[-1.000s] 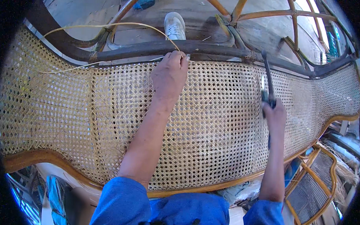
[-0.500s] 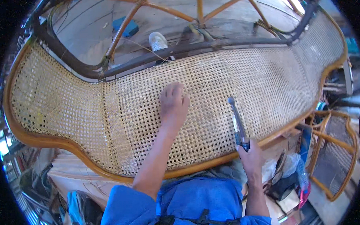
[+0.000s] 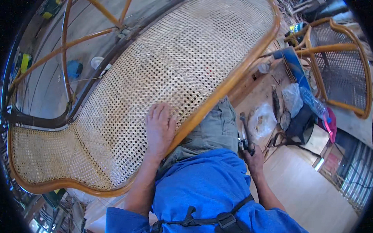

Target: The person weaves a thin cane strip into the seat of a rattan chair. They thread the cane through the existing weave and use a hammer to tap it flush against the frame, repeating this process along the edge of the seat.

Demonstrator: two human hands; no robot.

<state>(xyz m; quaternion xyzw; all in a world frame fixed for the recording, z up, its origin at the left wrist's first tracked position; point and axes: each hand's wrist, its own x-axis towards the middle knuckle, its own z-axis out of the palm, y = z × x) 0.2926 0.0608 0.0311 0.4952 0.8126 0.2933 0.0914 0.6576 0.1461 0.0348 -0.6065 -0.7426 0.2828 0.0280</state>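
A long rattan-framed piece of furniture spreads before me, its woven cane panel point(image 3: 155, 70) pale and slightly worn. My left hand point(image 3: 159, 126) rests on the cane near its front rim, palm down with fingers stretched forward and nothing held. Off the panel, to the right of my leg, my right hand point(image 3: 254, 156) is closed around a long dark metal tool point(image 3: 245, 129) with a small rounded head pointing away from me. A shorter pale piece shows beside its shaft; what that is I cannot make out.
At the far right stands a smaller rattan frame with a cane panel point(image 3: 338, 76). Plastic bags point(image 3: 262, 121), a clear bottle point(image 3: 312, 100) and a dark bag point(image 3: 303, 124) clutter the floor. A pale board point(image 3: 311, 178) lies at the lower right. Curved rattan braces point(image 3: 65, 46) cross the upper left.
My view has swung to the right, so the panel now slants. The right hand with the tool has left the space over the cane; the left hand is nearer the front rim.
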